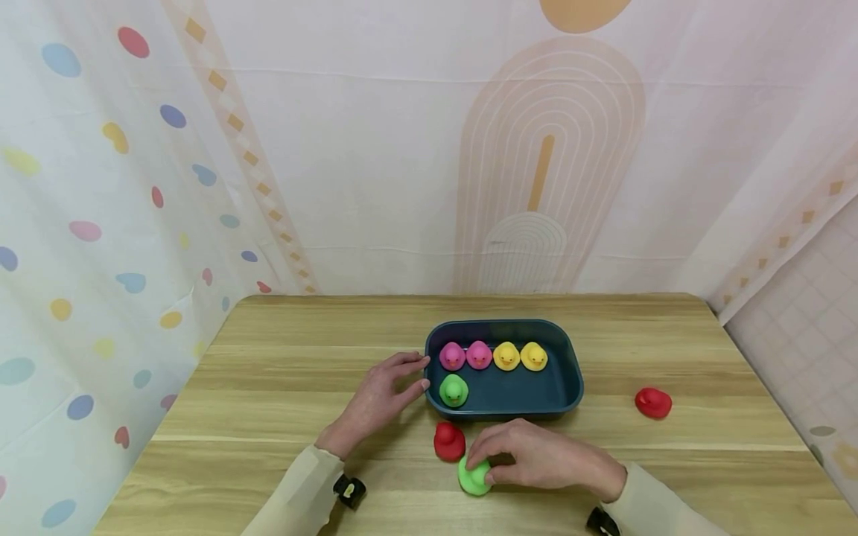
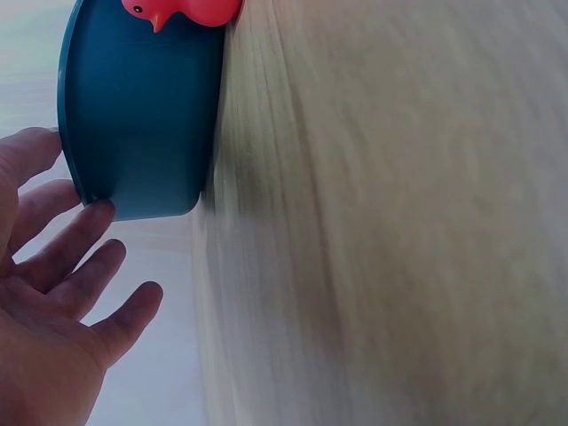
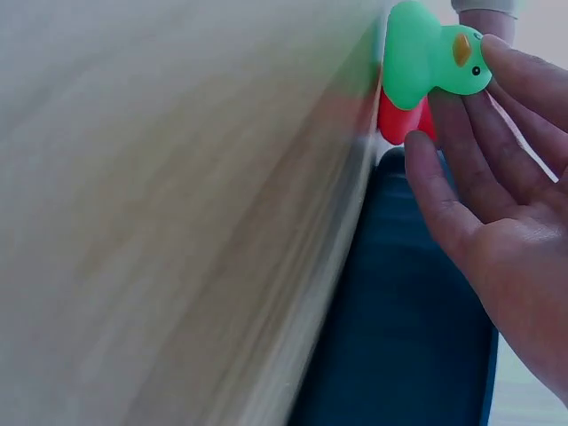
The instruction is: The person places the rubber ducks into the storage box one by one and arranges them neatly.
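Thumb and fingers of my right hand (image 1: 536, 454) pinch the head of a light green rubber duck (image 3: 415, 55) in front of the box. A red rubber duck (image 1: 449, 442) is just left of it, close to the front wall. My left hand (image 1: 378, 398) has its fingertips at the left end of the dark blue box (image 1: 568, 402), fingers loosely spread in the left wrist view. Inside the box, two pink ducks (image 1: 452, 356) and two yellow ducks (image 1: 506, 356) form a back row. A green duck (image 1: 453, 391) sits at the front left.
Another red duck (image 1: 653, 403) lies on the wooden table (image 1: 302, 350), well to the right of the box. A patterned curtain (image 1: 375, 164) hangs behind the table and along its left side.
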`<state>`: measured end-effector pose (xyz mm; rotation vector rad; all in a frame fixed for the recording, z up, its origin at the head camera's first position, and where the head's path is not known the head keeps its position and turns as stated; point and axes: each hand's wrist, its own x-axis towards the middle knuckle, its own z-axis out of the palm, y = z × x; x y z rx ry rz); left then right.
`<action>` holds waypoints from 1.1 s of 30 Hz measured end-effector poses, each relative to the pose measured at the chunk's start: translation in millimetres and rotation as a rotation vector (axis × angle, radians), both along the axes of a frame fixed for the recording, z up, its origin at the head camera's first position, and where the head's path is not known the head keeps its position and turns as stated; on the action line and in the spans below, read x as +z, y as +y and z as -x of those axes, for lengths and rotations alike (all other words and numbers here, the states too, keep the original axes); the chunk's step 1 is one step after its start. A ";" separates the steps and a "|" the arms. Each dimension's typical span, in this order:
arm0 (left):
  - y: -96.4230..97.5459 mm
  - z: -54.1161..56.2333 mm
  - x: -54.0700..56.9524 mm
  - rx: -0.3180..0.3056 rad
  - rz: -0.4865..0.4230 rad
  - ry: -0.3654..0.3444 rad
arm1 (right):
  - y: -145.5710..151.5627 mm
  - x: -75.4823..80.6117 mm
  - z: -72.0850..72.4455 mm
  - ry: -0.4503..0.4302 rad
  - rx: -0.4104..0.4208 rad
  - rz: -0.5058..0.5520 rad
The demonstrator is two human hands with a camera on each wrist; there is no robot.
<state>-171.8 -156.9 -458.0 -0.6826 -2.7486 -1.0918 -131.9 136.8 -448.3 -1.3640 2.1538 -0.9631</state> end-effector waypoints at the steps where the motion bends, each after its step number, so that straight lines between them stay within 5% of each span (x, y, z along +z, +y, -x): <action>1: 0.0 0.0 -0.1 0.001 0.001 0.000 | 0.2 0.7 -0.6 0.006 -0.002 0.001; 21: 0.8 -0.6 0.1 0.015 -0.004 -0.010 | 8.4 18.4 -9.7 0.067 -0.080 0.104; 33: 1.6 -0.8 -0.8 0.017 -0.013 -0.005 | 12.7 24.5 -10.8 -0.007 -0.134 0.180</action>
